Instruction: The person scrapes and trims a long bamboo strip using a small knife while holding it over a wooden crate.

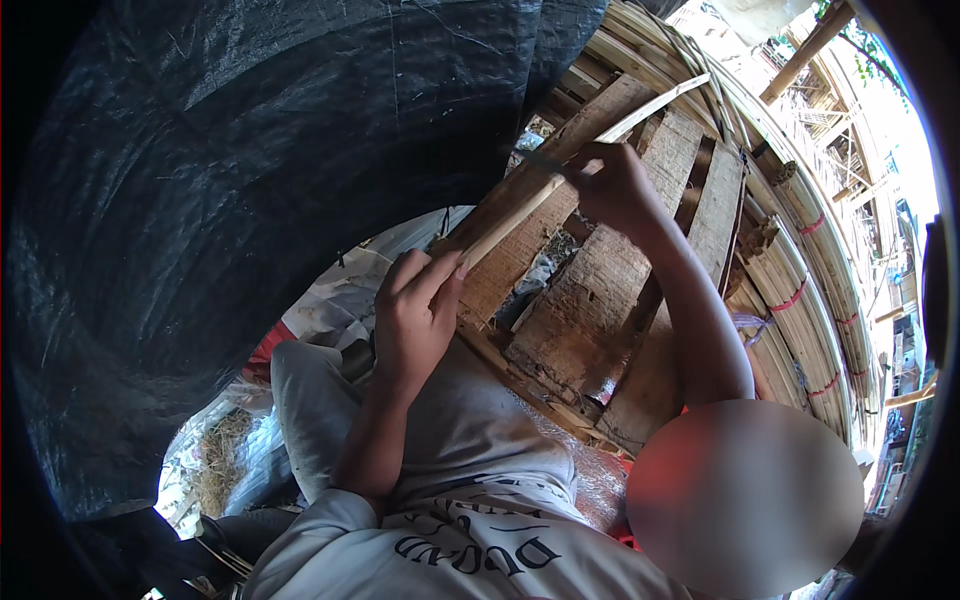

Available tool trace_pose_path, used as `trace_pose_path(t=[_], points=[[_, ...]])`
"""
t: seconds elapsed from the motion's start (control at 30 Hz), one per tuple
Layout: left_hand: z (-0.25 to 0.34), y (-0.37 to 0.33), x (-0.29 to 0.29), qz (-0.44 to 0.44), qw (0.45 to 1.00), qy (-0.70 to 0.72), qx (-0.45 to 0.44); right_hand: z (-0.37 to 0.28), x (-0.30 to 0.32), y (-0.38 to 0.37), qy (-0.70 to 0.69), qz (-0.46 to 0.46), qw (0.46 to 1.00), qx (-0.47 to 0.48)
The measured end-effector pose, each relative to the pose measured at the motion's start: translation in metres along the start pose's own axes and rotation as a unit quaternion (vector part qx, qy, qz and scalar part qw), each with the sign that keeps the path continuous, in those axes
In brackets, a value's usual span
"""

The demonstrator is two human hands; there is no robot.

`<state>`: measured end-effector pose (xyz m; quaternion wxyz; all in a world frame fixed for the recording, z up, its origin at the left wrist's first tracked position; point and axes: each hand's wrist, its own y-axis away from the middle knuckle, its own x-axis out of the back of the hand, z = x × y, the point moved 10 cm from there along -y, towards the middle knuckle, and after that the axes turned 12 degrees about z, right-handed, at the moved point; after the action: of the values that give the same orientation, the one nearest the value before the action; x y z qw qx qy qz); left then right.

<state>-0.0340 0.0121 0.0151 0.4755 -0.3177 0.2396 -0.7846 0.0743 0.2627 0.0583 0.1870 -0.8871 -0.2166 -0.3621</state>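
Note:
A long pale bamboo strip (513, 216) slants from my left hand up past my right hand, above the slatted wooden boards. My left hand (415, 315) is closed around its near end, with thumb and fingers pinching it. Farther along, my right hand (612, 190) is closed on a knife (543, 160), whose dark narrow blade points left and lies across the strip. The knife's handle is hidden inside my fist. Beyond my right hand, the strip's far end rests over the boards.
Under the strip is a pallet-like platform of rough boards (590, 290) with gaps. Tied bundles of strips (785, 290) lie along the right. A large black plastic sheet (250, 180) hangs on the left. Plastic scraps lie beside my legs. A blurred patch covers the lower right.

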Motion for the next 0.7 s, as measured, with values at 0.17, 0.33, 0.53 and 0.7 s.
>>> trace_pose_path(t=[0.17,0.33,0.53,0.7], points=[[0.003,-0.001,-0.001,0.002,1.0,-0.002,0.008,-0.012,-0.018,0.02,-0.012,0.005,0.989,0.15],[0.002,-0.002,0.0,0.004,1.0,-0.005,-0.002,0.0,-0.002,0.009,-0.001,0.031,0.999,-0.005],[0.011,-0.001,-0.005,-0.01,0.999,-0.021,-0.039,-0.017,0.016,0.005,0.061,0.098,0.977,0.182],[0.014,0.001,-0.002,-0.008,0.997,-0.048,-0.059,-0.031,-0.008,0.028,0.018,-0.001,0.988,0.151]])
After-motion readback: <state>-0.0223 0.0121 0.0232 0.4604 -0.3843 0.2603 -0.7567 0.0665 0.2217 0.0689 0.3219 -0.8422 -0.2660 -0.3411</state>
